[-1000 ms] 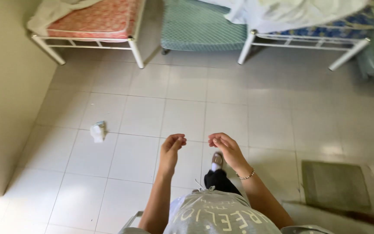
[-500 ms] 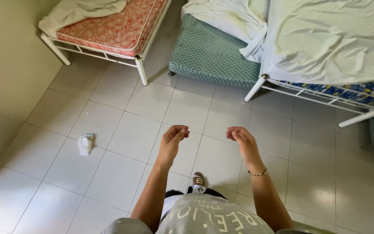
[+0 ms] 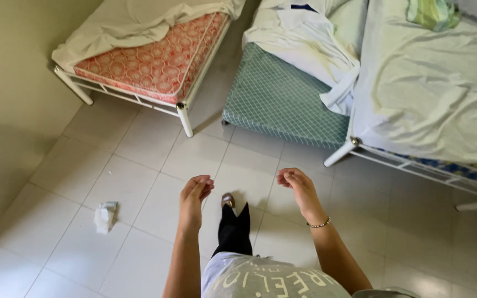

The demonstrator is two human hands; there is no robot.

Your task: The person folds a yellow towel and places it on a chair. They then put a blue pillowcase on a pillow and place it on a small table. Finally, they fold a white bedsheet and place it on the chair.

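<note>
Left hand (image 3: pixel 194 193), right hand (image 3: pixel 298 185) empty; crumpled paper (image 3: pixel 105 215) on floor, left.

A shared bedroom: 3 metal-framed beds (image 3: pixel 155 60) on a white tiled floor (image 3: pixel 139 182).

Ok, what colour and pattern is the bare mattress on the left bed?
Orange-red with a pale floral medallion print, on the mattress, clearest in the head view.

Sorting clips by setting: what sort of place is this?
Likely a shared bedroom or dormitory: a metal-framed bed with a bare red mattress, a green mattress, and a sheeted bed, close together on a tiled floor.
</note>
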